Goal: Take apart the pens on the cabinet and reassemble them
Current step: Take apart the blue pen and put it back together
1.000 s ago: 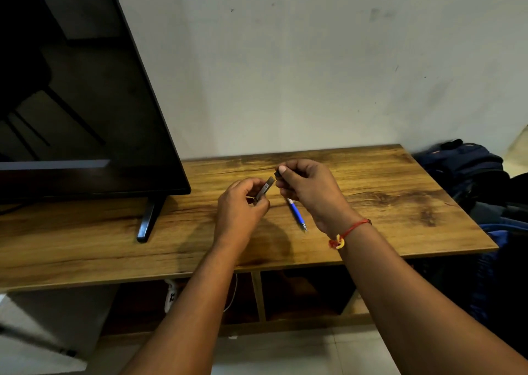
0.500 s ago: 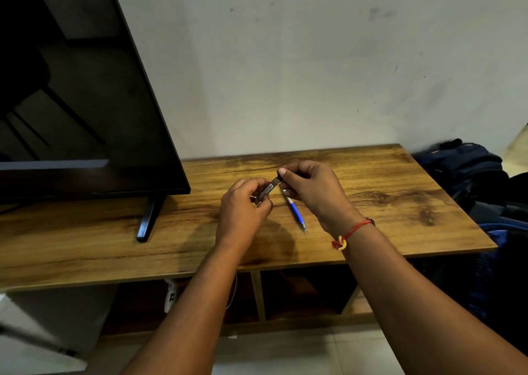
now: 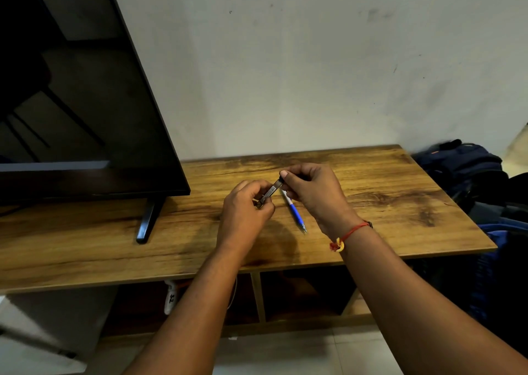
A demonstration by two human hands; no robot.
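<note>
Dark pen gripped at both ends above the cabinet

The left hand (image 3: pixel 245 207) curls its fingers round the lower end of the dark pen (image 3: pixel 271 192), which slants up to the right. The right hand (image 3: pixel 313 191) pinches the upper end between thumb and forefinger. Both forearms reach forward and the wrists converge over the cabinet (image 3: pixel 400 203). The pen looks light, stiff and smooth, so it likely needs firm fingertip holds on either side of its joint. A blue pen (image 3: pixel 294 213) lies on the wood just under the right hand
</note>
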